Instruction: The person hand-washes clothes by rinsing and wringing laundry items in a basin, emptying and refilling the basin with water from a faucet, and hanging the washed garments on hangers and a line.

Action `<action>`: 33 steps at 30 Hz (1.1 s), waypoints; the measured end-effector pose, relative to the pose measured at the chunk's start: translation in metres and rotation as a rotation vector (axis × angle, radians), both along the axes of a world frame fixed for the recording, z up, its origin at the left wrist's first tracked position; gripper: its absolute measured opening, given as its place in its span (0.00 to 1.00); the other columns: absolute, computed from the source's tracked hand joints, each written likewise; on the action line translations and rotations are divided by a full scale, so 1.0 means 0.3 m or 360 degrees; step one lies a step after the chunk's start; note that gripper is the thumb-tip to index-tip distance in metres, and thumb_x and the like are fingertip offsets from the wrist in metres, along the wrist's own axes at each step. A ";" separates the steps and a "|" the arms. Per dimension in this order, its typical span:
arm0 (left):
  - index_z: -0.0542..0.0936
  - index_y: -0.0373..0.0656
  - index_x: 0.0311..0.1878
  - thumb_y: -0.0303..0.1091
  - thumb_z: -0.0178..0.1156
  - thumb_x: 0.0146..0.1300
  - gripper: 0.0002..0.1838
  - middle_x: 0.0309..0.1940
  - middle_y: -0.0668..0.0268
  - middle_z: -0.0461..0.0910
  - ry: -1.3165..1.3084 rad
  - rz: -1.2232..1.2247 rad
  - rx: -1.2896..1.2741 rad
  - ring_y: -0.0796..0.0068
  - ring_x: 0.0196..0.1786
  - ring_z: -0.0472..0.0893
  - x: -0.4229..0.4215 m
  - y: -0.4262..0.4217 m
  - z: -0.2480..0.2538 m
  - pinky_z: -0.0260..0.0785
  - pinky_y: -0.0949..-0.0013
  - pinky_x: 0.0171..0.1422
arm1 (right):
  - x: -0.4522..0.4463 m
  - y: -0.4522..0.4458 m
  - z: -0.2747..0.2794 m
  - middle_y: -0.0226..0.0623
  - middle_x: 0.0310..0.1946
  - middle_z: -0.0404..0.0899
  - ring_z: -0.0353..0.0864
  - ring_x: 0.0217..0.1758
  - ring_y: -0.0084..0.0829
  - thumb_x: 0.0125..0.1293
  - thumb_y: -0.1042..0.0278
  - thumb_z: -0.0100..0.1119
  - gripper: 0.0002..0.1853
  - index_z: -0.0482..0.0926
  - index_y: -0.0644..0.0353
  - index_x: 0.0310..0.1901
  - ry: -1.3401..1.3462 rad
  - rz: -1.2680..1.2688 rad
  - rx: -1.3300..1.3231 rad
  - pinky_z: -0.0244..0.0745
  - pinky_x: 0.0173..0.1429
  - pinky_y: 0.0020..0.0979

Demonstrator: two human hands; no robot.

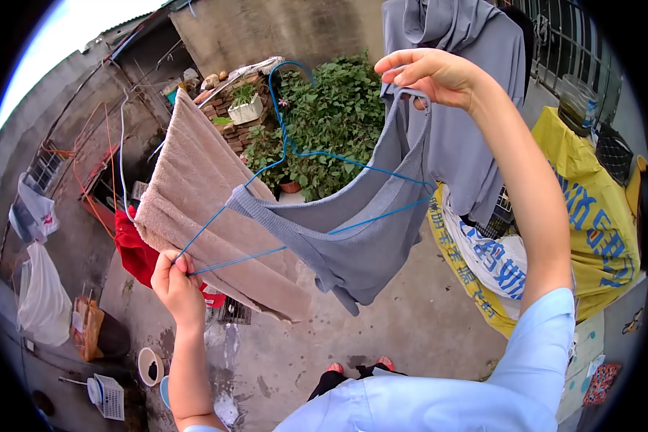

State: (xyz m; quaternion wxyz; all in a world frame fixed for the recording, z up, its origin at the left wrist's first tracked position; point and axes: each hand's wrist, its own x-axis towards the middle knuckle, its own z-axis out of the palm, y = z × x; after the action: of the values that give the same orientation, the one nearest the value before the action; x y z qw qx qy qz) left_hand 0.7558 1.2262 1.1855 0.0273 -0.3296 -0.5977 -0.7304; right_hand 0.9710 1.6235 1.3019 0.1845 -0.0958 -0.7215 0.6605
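Observation:
My left hand (176,282) is closed on the lower left corner of a blue wire hanger (286,144). The hanger's hook points up, in front of the green plants. A grey-blue knit tank top (367,252) hangs around the hanger, one strap over its left arm. My right hand (428,78) pinches the other strap, raised above the hanger's right end. A beige towel (209,209) hangs just behind, on the left. A grey hooded garment (468,108) hangs behind my right hand.
Leafy plants (338,108) grow by the back wall. Yellow sheeting (590,216) with blue lettering covers things at the right. White bags (43,302) hang at the far left. A white bowl (150,366) and a white basket (109,396) stand at the lower left.

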 end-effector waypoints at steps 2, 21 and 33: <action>0.65 0.43 0.25 0.20 0.40 0.62 0.10 0.20 0.71 0.65 -0.0029 0.0002 0.0103 0.89 0.18 0.58 -0.017 -0.026 -0.043 0.47 0.82 0.17 | 0.041 0.010 -0.005 0.28 0.38 0.75 0.74 0.30 0.14 0.52 0.73 0.62 0.19 0.75 0.57 0.48 -0.0134 -0.0071 0.0120 0.65 0.22 0.22; 0.63 0.41 0.27 0.22 0.42 0.66 0.10 0.26 0.66 0.65 -0.0317 -0.0344 0.0659 0.86 0.18 0.60 0.133 0.136 -0.141 0.52 0.82 0.19 | 0.167 -0.310 -0.076 0.37 0.33 0.78 0.78 0.37 0.31 0.51 0.67 0.66 0.10 0.80 0.59 0.35 0.0134 -0.0252 0.1887 0.71 0.39 0.32; 0.66 0.35 0.62 0.33 0.54 0.54 0.30 0.20 0.72 0.69 0.0316 -0.1011 -0.0614 0.85 0.19 0.66 0.331 0.260 0.154 0.59 0.80 0.24 | 0.378 -0.260 -0.116 0.39 0.22 0.76 0.77 0.25 0.37 0.60 0.67 0.60 0.07 0.76 0.61 0.32 0.0527 -0.1052 0.1895 0.68 0.29 0.33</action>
State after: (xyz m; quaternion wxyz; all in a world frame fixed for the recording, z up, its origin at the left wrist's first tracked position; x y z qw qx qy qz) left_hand 0.8552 1.3044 1.2318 -0.2051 -0.5665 -0.5868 -0.5410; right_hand 1.0843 1.5453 1.2671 0.5042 -0.0910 -0.8561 0.0681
